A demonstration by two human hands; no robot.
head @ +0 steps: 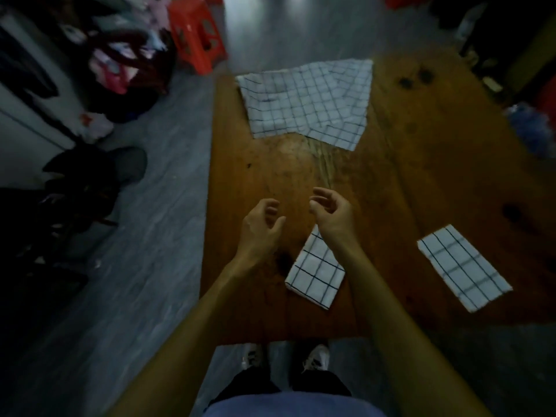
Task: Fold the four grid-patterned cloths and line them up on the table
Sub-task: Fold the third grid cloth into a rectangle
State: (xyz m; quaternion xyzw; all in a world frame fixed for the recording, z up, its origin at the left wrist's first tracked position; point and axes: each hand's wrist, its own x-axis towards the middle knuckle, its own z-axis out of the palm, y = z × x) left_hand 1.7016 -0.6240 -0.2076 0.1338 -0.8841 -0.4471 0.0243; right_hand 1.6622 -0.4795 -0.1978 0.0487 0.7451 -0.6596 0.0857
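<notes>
Grid-patterned cloths, white with thin dark lines, lie on a brown wooden table (391,191) seen from above. Two are folded into narrow rectangles near the table's near edge: one folded cloth (316,270) lies at the centre, angled, with its far end hidden under the right wrist, and a second folded cloth (461,267) lies well apart from it toward the right, also angled. At the far end of the table the unfolded cloths (310,99) lie spread flat and overlapping; they look like two layers, though the blur makes the count uncertain. Both bare hands hover over the bare wood between the folded and unfolded cloths. The left hand (261,227) has its fingers loosely curled and holds nothing. The right hand (331,212), just beside it, also has relaxed, curved fingers and holds nothing; its forearm passes over the central folded cloth. Below the table's near edge are the person's two light-coloured shoes (316,356) on a grey floor (135,266). A red plastic stool (195,31) stands past the table's far left corner, next to a heap of dark and pink bags or clothing (129,61). The picture is dim and soft throughout.
</notes>
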